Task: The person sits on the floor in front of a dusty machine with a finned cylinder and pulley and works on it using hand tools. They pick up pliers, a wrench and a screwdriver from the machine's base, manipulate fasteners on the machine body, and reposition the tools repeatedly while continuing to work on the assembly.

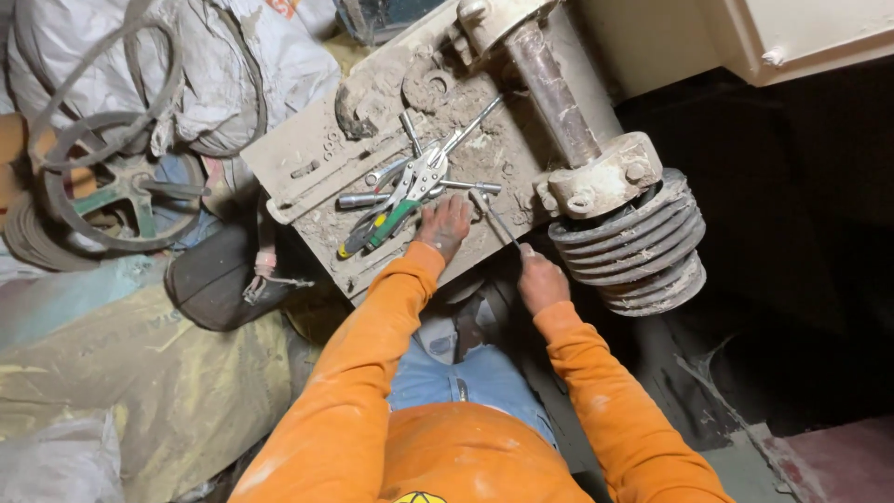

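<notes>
Steel, thin and grey: a slim rod (495, 220) pinched in the right hand (540, 279), grip closed around its lower end near the bench edge, tip angled up and left toward the bolt heads on the dusty plate (307, 158); held low like that, probably, to leave the working tip free and steerable. Left hand (445, 225) laid flat on the same plate just beside the rod's tip, fingers spread and relaxed, clamped on nothing; placed there, seemingly, as a brace for a body leaning in. Touching its fingertips, a cluster of tools kept within reach: locking pliers (414, 182) with bright jaws, a green-and-yellow handled screwdriver (377, 229) lying beneath them, a socket (358, 199) and a long bar (470, 126) crossing above. Further right, a rusty brown shaft (551, 88) running down through a pale bearing block (605, 177) into a stacked, grooved pulley (643, 247) hanging off the plate's edge, just beside the right hand. Orange sleeves and blue jeans below. Well apart on the left: a spoked wheel (116, 186) wrapped with loose belts (56, 102), dirty white sacks (233, 65) and a dark cap (219, 279) on the heaped floor.
</notes>
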